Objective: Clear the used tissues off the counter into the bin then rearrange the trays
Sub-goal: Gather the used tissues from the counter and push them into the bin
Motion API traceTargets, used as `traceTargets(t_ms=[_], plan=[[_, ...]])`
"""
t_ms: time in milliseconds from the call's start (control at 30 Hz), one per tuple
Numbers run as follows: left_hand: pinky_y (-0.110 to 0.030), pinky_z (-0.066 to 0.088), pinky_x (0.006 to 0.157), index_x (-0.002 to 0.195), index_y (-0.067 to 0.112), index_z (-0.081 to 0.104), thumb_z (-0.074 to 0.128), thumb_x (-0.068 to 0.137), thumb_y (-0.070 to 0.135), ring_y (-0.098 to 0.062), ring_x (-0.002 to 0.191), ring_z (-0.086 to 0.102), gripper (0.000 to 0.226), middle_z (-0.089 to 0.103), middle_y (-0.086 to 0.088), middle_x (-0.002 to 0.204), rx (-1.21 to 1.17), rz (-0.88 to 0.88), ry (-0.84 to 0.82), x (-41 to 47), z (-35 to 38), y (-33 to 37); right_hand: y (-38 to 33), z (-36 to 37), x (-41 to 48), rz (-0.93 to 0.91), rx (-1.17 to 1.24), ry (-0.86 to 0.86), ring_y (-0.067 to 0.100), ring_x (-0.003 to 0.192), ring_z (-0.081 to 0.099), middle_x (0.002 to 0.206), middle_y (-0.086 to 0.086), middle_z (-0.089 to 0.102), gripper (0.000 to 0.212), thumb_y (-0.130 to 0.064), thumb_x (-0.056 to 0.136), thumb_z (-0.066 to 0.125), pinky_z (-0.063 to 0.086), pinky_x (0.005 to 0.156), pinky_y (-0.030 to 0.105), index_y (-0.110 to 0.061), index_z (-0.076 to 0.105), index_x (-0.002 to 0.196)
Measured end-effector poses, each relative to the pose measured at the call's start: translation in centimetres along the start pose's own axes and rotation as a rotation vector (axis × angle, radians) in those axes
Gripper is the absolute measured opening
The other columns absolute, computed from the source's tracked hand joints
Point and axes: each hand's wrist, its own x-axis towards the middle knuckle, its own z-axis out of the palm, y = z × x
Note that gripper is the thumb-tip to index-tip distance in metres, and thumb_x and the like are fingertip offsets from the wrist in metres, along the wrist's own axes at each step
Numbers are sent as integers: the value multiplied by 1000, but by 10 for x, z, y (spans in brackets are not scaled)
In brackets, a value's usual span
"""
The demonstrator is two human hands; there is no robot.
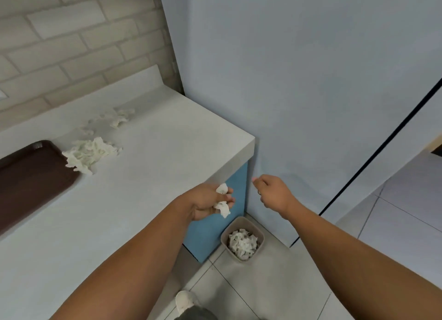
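Observation:
My left hand [208, 201] grips a crumpled white tissue [223, 207] just past the counter's right edge, above and left of the small beige bin [259, 233] on the floor. The bin holds a heap of white tissues [242, 244]. My right hand [271, 191] hangs over the floor to the right, fingers curled, holding nothing. On the grey counter [148, 176] a large crumpled tissue [91, 153] lies against a dark brown tray [28, 176]. More tissues [118, 117] lie further back near the brick wall.
A pale blue wall [299, 80] rises right behind the bin. The counter's side panel [208, 233] is blue. A white shoe [185, 300] stands on the grey floor tiles below. A dark vertical strip [373, 157] runs along the wall at right.

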Motion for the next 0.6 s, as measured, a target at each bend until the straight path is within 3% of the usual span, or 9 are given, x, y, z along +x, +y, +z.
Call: traceTargets(t_ms=[67,133,233,300,367,433,467,533,600], plan=[[-32,56,77,120,5,57,57,98,2,-19,70,68,23,72,-14,94,8,-49,-40,13,12,-24,23,1,-4,65,57,31,17,50,40,55,2,44,48,-38,98,53,35,59,35,-18,38,57],[-28,57,61,117,10,57,57,100,11,-16,59,65,17,72,-15,91,24,-97,-26,24,24,-49,45,5,-12,134,74,35,17,45,45,54,9,53,50,-40,96,55,39,56,32,-17,42,54],[-21,42,41,106,17,57,53,102,27,-11,44,47,12,72,-11,87,32,-123,107,50,35,-85,79,16,-19,240,81,10,19,36,46,53,15,60,50,-40,96,56,40,47,27,-12,45,56],[-18,30,39,99,18,59,55,100,38,-11,42,37,21,69,-7,74,59,-95,211,78,33,-107,107,26,-15,320,85,24,22,37,44,49,11,52,49,-43,95,56,39,44,28,-12,44,60],[-21,29,41,91,14,60,58,94,51,-14,42,39,38,59,-7,64,94,-74,268,109,29,-129,139,37,-7,409,93,52,21,40,40,49,6,45,48,-46,94,56,36,44,28,-15,44,60],[-31,42,45,98,4,63,54,89,64,-32,57,60,61,65,-18,74,170,-76,325,142,25,-149,171,48,3,452,71,77,17,44,36,52,1,41,49,-50,94,54,32,48,28,-17,44,60],[-38,47,51,106,0,62,49,87,68,-46,80,66,71,68,-28,93,215,-88,344,160,23,-159,186,53,9,463,65,82,15,46,35,53,1,40,49,-52,94,53,32,50,29,-17,46,60],[-48,53,60,120,-3,55,41,81,78,-54,113,53,91,56,-31,125,258,-134,342,194,18,-181,214,63,22,487,34,74,14,45,36,51,-1,40,51,-50,95,52,33,53,29,-15,49,58],[-59,53,77,125,-4,52,36,70,88,-54,120,48,108,51,-30,131,275,-203,336,229,11,-205,243,74,37,505,-21,84,15,46,35,48,-3,35,55,-47,95,53,32,55,29,-16,40,52]])
